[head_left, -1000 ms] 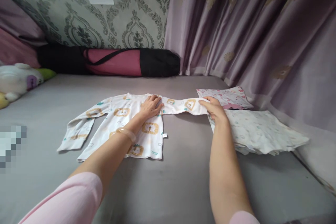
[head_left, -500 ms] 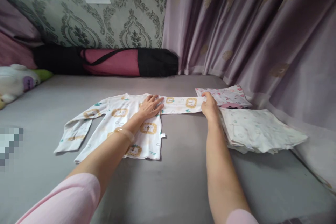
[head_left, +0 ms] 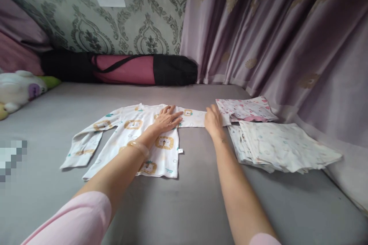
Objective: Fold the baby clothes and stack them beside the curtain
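A white long-sleeved shirt with yellow lion prints lies spread on the grey sheet. Its left-hand sleeve is bent downward, while the other stretches straight out to the right. My left hand rests flat near the shirt's shoulder, fingers spread, a pale bangle on the wrist. Over the outstretched sleeve is my right hand, its fingers bent together on the fabric; the thumb is hidden. The cuff sticks out to the right of that hand, close to the folded clothes.
A pink-patterned folded garment lies at the right, behind a stack of pale folded clothes. A long black and pink bag lies along the wall. Purple curtains hang at the right, and a white plush toy sits at the left.
My right hand has let go of the cuff and moved left along the sleeve. My left hand stays on the shoulder. The view has shifted slightly.
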{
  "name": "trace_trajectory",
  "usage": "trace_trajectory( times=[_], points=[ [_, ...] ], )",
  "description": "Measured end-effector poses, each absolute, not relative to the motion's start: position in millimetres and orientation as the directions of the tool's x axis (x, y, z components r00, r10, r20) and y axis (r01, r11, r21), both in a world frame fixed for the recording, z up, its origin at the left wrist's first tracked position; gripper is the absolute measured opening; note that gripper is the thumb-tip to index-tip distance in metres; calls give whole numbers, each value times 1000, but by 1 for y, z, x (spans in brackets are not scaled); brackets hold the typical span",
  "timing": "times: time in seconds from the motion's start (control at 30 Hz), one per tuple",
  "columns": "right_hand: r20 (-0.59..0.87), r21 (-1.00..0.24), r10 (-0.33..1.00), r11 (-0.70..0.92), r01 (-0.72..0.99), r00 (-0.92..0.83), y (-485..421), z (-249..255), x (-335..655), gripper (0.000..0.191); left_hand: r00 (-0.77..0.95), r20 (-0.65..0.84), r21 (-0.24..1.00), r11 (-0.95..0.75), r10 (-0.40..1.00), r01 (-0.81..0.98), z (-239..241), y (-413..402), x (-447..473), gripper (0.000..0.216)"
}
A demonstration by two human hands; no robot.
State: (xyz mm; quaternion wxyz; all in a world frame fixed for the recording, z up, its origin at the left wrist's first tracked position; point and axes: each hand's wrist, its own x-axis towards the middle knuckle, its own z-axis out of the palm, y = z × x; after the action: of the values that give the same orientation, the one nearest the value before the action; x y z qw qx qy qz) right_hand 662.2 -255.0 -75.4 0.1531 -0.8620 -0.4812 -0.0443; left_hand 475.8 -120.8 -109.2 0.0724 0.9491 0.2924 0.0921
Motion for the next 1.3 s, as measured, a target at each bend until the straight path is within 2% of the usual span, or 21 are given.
trace_trajectory(
  times=[0.1,0.2,0.33,0.53,0.67,0.77,1.1,1.3],
  points=[
    [123,-307,958,-210,928,257,-237,-82,632,48,817,128,180,-823,563,539,-110,-120,476,52],
    [45,-357,990,-106,928,130,-227,-92,611,54,816,122,174,-822,564,542,-112,-119,476,55],
    [-30,-330,982,-188,925,188,-227,-98,609,60,811,116,178,-815,574,552,-112,-118,476,56],
    [-131,-243,903,-429,870,408,-235,-96,628,64,806,103,182,-808,582,560,-113,-117,477,61],
    [-121,-203,803,-596,777,584,-247,-96,646,65,809,109,191,-811,577,553,-112,-117,477,60],
    [-53,-170,724,-685,708,688,-254,-100,657,66,809,113,201,-810,577,550,-111,-117,477,59],
    [66,-142,707,-692,708,704,-252,-111,663,66,840,36,230,-822,542,521,-100,-123,475,59],
    [108,-88,727,-673,735,678,-251,-114,668,61,842,-28,261,-809,538,526,-78,-127,429,51]
  ],
)
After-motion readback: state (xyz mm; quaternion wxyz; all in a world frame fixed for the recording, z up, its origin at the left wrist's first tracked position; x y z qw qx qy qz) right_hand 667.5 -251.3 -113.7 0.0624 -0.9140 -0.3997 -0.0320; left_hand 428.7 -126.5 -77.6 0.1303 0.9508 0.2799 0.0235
